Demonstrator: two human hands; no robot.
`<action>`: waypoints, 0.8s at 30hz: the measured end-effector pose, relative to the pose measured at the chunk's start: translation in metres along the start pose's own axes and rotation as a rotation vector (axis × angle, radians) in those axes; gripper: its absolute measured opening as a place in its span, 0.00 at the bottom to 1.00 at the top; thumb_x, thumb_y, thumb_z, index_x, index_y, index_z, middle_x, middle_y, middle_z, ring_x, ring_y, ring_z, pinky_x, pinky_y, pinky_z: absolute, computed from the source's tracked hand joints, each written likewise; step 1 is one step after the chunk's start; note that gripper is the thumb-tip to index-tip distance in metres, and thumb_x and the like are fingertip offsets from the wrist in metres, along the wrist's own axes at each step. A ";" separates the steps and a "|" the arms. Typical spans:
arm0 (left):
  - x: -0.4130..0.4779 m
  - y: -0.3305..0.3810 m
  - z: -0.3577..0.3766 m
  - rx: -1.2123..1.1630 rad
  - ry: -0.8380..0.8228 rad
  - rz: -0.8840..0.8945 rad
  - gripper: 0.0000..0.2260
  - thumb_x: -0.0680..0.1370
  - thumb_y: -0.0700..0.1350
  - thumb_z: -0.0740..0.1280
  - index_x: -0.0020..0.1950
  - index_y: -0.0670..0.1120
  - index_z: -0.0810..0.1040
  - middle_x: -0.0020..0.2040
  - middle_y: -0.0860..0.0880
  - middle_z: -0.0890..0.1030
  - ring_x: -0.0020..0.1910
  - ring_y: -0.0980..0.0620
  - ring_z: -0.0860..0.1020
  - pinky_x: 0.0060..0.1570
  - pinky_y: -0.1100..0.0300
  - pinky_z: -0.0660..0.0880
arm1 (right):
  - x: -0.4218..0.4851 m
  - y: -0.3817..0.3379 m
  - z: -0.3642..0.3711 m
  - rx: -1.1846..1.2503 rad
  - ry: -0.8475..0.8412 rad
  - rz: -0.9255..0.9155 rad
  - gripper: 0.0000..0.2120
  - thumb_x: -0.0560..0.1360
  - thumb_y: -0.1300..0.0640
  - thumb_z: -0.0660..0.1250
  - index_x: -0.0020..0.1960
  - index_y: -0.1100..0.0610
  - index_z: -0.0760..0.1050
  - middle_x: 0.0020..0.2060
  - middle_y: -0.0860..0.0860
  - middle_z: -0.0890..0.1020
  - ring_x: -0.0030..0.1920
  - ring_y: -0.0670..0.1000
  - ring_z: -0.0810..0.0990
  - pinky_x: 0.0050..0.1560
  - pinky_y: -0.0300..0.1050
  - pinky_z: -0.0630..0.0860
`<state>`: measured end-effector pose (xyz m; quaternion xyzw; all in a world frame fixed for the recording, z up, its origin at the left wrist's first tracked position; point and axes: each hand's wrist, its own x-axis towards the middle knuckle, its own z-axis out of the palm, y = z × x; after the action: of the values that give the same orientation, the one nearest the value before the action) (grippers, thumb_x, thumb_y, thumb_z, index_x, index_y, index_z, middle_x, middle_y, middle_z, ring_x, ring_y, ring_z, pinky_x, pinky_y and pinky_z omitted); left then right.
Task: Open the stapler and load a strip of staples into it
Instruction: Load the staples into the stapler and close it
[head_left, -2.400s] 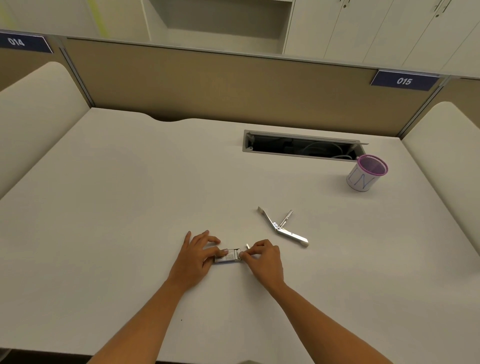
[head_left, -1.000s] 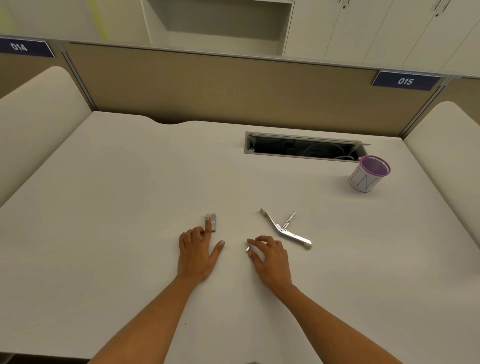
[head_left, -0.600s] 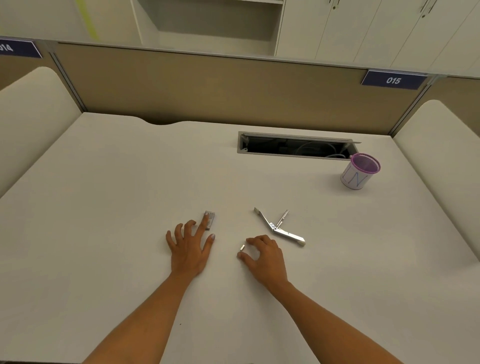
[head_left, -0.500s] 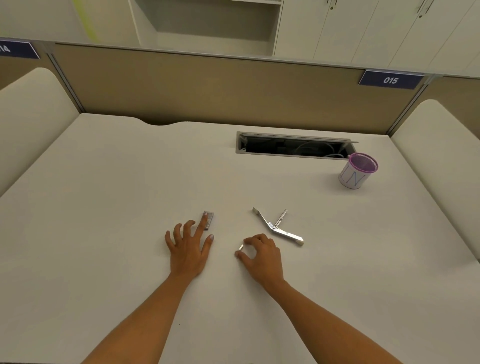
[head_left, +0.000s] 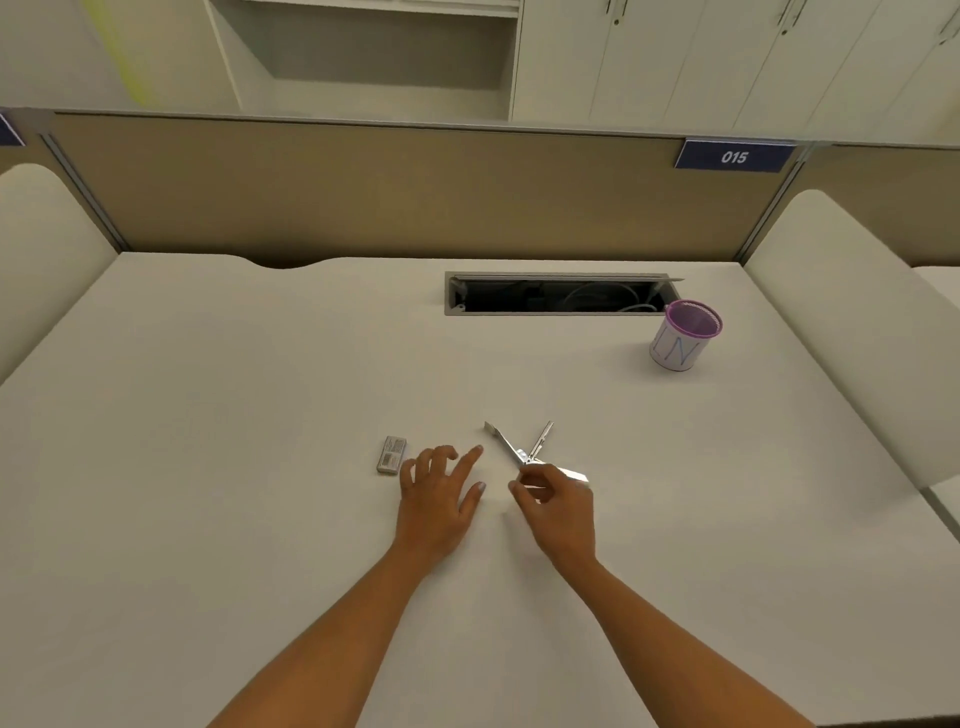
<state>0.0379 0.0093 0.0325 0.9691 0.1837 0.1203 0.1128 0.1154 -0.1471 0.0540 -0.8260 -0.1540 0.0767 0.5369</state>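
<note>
1. Lying open on the white desk (head_left: 208, 415), the silver stapler (head_left: 506, 446) shows its arms splayed apart near the middle of the desk, its nearer end partly covered by the right hand (head_left: 563, 512).
2. That right hand has thumb and forefinger curled close together beside the stapler's hinge; whether a strip of staples sits between them is too small to make out, and whether they touch the stapler is unclear.
3. Just left of it, the left hand (head_left: 439, 501) holds nothing, its fingers spread and bent over the desk, apart from the right hand.
4. A small grey staple box (head_left: 391, 454) lies just beside the left hand's fingers, not touching them.
5. Farther back on the right stands a white cup with a purple rim (head_left: 680, 340), next to an open cable slot (head_left: 558, 296) whose contents are dark and hard to read.
6. A partition sign reads 015 (head_left: 734, 157).
</note>
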 end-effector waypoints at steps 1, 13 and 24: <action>0.008 0.011 -0.001 -0.027 -0.030 0.017 0.20 0.78 0.57 0.57 0.70 0.56 0.69 0.57 0.49 0.75 0.57 0.47 0.73 0.58 0.51 0.67 | 0.001 0.000 -0.008 0.036 0.034 0.005 0.07 0.70 0.60 0.75 0.46 0.50 0.82 0.38 0.42 0.85 0.39 0.40 0.84 0.42 0.31 0.78; 0.041 0.082 0.017 -0.108 -0.298 0.087 0.18 0.79 0.61 0.54 0.65 0.56 0.70 0.57 0.49 0.73 0.55 0.47 0.73 0.50 0.53 0.71 | 0.016 0.006 -0.066 0.129 0.240 0.083 0.08 0.69 0.58 0.76 0.46 0.50 0.81 0.39 0.44 0.85 0.38 0.40 0.84 0.37 0.28 0.76; 0.000 0.044 0.005 -0.316 -0.159 -0.097 0.11 0.75 0.53 0.67 0.52 0.49 0.75 0.50 0.50 0.71 0.50 0.50 0.70 0.47 0.58 0.74 | -0.003 0.014 -0.050 0.108 0.080 0.145 0.06 0.69 0.59 0.75 0.42 0.50 0.81 0.37 0.40 0.85 0.39 0.40 0.85 0.36 0.30 0.76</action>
<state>0.0540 -0.0316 0.0393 0.9357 0.1994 0.0653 0.2836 0.1294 -0.1964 0.0616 -0.8072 -0.0678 0.0902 0.5793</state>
